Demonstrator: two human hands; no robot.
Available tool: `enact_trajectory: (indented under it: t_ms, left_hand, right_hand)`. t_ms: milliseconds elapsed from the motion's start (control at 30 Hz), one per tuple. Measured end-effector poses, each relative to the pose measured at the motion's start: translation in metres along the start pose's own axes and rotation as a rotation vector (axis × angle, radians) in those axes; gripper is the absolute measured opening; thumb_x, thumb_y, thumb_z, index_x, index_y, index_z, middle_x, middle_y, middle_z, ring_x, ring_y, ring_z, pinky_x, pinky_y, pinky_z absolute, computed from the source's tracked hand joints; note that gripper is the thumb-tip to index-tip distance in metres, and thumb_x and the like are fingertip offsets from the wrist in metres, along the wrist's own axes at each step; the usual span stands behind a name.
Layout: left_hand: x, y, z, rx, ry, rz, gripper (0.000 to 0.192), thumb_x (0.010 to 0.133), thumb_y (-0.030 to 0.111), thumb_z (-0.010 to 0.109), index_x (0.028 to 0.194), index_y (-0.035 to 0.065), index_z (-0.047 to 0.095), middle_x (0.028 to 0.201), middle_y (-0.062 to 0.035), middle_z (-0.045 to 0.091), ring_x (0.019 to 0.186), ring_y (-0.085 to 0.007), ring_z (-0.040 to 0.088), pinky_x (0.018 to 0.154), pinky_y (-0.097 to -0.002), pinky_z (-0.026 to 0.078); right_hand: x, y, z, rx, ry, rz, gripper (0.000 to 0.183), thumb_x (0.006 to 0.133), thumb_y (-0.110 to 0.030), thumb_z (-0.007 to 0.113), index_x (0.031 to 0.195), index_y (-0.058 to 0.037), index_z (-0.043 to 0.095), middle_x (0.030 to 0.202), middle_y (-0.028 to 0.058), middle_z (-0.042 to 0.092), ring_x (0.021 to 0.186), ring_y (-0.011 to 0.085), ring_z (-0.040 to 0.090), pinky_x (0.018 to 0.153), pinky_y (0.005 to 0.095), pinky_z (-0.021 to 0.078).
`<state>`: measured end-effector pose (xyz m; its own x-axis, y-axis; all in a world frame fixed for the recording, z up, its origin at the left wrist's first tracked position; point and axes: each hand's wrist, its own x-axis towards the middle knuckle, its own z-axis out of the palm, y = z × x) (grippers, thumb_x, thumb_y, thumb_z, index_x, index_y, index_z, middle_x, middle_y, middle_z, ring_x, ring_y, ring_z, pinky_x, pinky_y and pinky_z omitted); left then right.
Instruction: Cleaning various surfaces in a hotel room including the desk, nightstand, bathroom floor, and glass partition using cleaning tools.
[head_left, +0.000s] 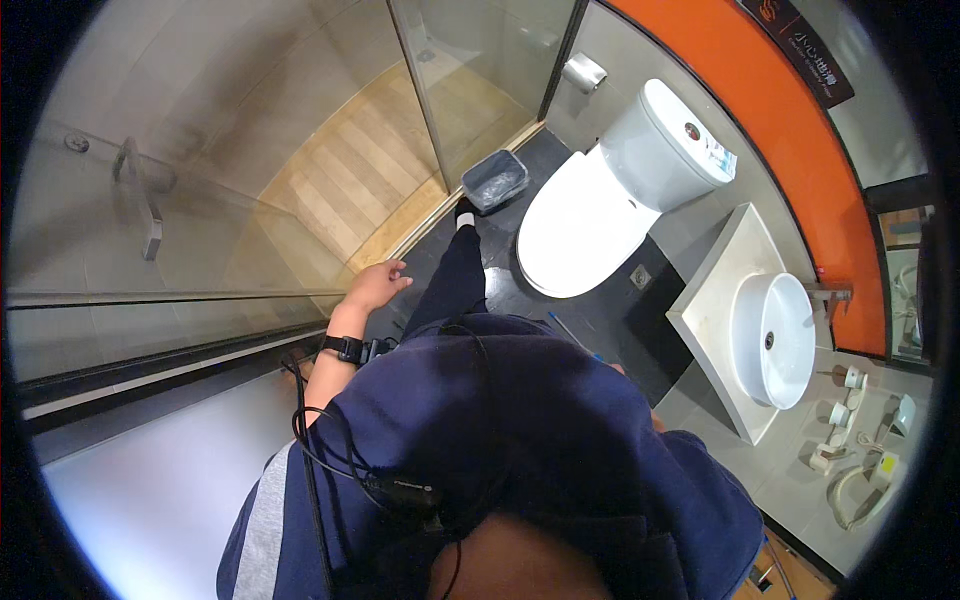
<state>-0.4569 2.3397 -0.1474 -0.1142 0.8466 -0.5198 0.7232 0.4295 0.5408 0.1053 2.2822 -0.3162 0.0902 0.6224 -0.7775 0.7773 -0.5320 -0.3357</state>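
Observation:
My left hand (380, 284) is empty, its fingers loosely curled and the thumb apart, beside the shower threshold; a black strap is around that wrist. Only a small bit of my right hand (617, 369) shows past the front of the dark blue shirt. A thin blue-tipped rod (571, 334) runs over the dark floor up to those fingers; whether they grip it is hidden. Beyond it stands a white toilet (581, 225) with its lid down. A small grey bin (496, 180) with a clear liner stands by one foot.
Glass shower panels (480, 82) and a door handle (142, 195) are on the left. On the right, a white round basin (772, 341) sits on an angular counter (701, 300). A metal paper holder (584, 73) and a wall-mounted hair dryer (859, 487) are fixed to the walls.

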Motion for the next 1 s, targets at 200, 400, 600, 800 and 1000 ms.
enact_trajectory:
  t_ms: [200,400,600,800,1000]
  left_hand:
    - [0.009,-0.006,0.002,0.095,-0.078,0.013,0.048,0.075,0.035,0.068,0.112,0.0071,0.058,0.089,-0.0093,0.063,0.086,-0.0243,0.06,0.075,-0.0337,0.047]
    - [0.022,0.007,-0.015,0.185,-0.133,0.019,0.048,0.076,0.037,0.066,0.113,0.0086,0.058,0.093,-0.0104,0.064,0.089,-0.0255,0.061,0.077,-0.0339,0.047]
    - [0.024,0.002,-0.027,0.206,-0.193,0.028,0.047,0.078,0.039,0.064,0.113,0.0085,0.058,0.095,-0.011,0.065,0.089,-0.0254,0.062,0.078,-0.0346,0.047]
    - [0.04,-0.024,-0.058,0.165,-0.145,-0.029,0.044,0.076,0.034,0.066,0.111,0.0074,0.059,0.092,-0.0124,0.064,0.088,-0.0269,0.061,0.077,-0.0346,0.047]
    - [0.067,-0.039,-0.107,0.119,-0.053,-0.024,0.044,0.076,0.033,0.064,0.111,0.0082,0.059,0.096,-0.014,0.064,0.091,-0.0276,0.061,0.077,-0.0349,0.047]
  right_hand:
    - [-0.041,-0.07,-0.011,-0.005,0.087,0.097,0.044,0.084,-0.035,0.047,0.062,0.001,0.06,0.053,0.0113,0.056,0.041,0.0226,0.053,0.042,0.0383,0.039]
    - [-0.028,-0.038,0.027,0.163,0.104,0.178,0.045,0.082,-0.037,0.047,0.064,0.0016,0.06,0.052,0.0115,0.055,0.041,0.0234,0.052,0.04,0.0371,0.0376]
    - [-0.023,-0.007,0.063,0.26,0.079,0.123,0.044,0.082,-0.037,0.047,0.059,-0.0002,0.057,0.051,0.0119,0.055,0.04,0.0237,0.05,0.038,0.0374,0.0347]
    - [-0.013,0.032,0.108,0.542,-0.086,0.655,0.029,0.083,-0.029,0.049,0.077,-0.0012,0.055,0.056,0.01,0.053,0.041,0.0206,0.049,0.032,0.0352,0.0322]
    - [0.003,0.022,0.122,0.631,0.083,0.784,0.024,0.085,-0.027,0.047,0.077,-0.0052,0.053,0.06,0.0091,0.052,0.041,0.0182,0.045,0.033,0.0328,0.0319]
